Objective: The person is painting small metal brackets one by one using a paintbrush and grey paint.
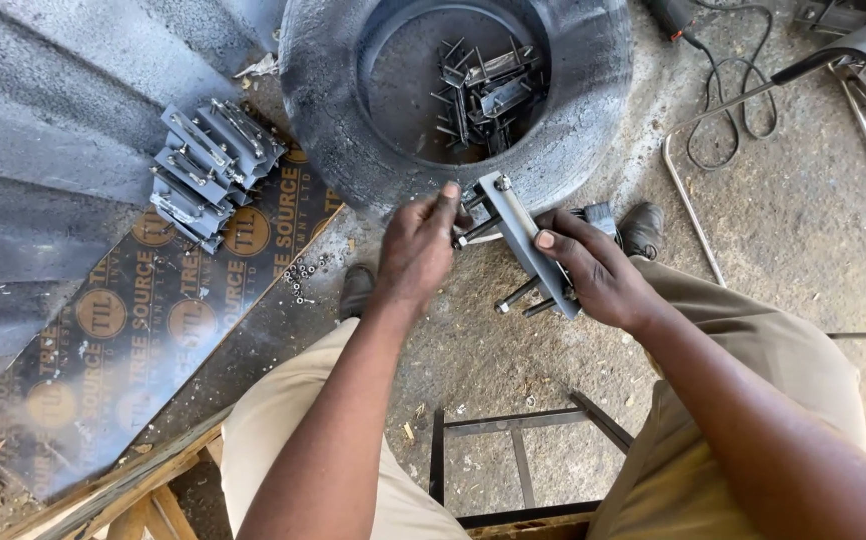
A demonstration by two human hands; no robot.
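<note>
Dusty concrete floor filled my view, and over it, between my knees, my two hands worked on one part. My right hand was clamped around a grey metal bracket, thumb pressed on its flat face, holding it tilted above the ground. Several bolts stuck out of the bracket toward me. My left hand was pinched shut on the end of one upper bolt, fingertips closed on it just beside the bracket's top corner.

Directly beyond the hands lay a worn tyre flat on the floor, and in its hollow sat a loose heap of brackets and bolts. To my left, a printed dark board lay on the floor; a small scatter of nuts rested near its edge, and a stacked row of finished brackets stood at its far end, touching corrugated metal sheets. Under me I saw a metal stool frame. A black cable curled on the floor at the far right, beside a thin bent rod.
</note>
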